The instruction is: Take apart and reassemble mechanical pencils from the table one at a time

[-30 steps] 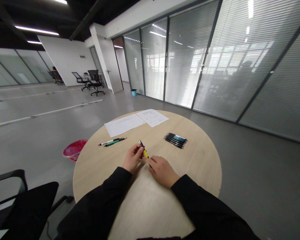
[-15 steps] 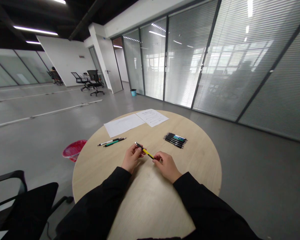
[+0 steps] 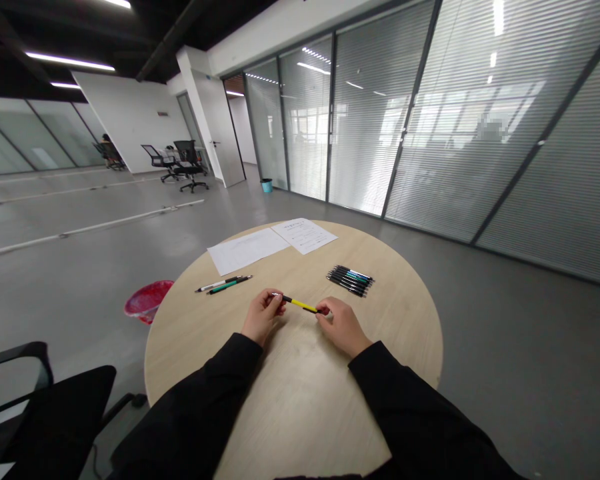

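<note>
Between my two hands, a yellow and black pen (image 3: 301,305) is held above the round wooden table (image 3: 300,400). My left hand (image 3: 263,316) pinches its left end, and my right hand (image 3: 344,327) grips the right end with thumb and fingers. Beyond my right hand lies a row of several pens (image 3: 350,280), mostly black, side by side. To the left of my left hand rest a white and black pen (image 3: 219,284) and a green and black pen (image 3: 230,285), almost parallel.
Two paper sheets, a left one (image 3: 249,251) and a printed one (image 3: 305,235), lie at the table's far edge. A red bin (image 3: 147,301) stands on the floor at the left, near a black chair (image 3: 50,413). Glass partitions run behind.
The yellow and black pen has turned closer to level, its right end rising slightly. My right hand has moved a little right and up; my left hand has barely shifted.
</note>
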The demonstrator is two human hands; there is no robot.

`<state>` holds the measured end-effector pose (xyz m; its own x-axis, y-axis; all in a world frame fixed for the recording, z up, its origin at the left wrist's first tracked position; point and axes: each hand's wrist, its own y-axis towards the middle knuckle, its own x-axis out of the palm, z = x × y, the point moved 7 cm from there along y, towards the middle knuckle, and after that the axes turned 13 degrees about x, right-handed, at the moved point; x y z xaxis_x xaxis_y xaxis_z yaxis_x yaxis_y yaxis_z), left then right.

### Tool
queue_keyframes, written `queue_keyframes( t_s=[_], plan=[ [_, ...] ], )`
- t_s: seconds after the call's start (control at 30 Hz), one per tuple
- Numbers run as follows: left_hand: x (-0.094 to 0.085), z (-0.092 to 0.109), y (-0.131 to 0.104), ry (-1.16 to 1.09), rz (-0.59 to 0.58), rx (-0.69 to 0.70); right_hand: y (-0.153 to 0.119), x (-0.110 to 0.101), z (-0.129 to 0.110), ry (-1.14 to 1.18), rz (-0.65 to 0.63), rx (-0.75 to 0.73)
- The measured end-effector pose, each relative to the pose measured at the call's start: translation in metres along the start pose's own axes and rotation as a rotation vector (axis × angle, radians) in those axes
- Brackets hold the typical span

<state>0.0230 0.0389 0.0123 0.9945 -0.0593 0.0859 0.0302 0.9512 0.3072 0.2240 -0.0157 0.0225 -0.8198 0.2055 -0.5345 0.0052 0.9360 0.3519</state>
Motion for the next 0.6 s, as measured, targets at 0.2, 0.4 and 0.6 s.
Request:
queue_keyframes(
  t_s=[0.2,0.4,0.6],
  plan=[
    [0.002,-0.003,0.000,0.076,-0.062,0.005,0.002,-0.009,0.004,-0.059,0.032,-0.033],
    [0.005,-0.014,-0.003,0.238,-0.170,0.010,0.009,-0.037,0.033,-0.125,0.084,0.018],
    [0.005,-0.019,-0.004,0.365,-0.249,0.032,0.012,-0.067,0.078,-0.252,0.188,0.133]
  ],
)
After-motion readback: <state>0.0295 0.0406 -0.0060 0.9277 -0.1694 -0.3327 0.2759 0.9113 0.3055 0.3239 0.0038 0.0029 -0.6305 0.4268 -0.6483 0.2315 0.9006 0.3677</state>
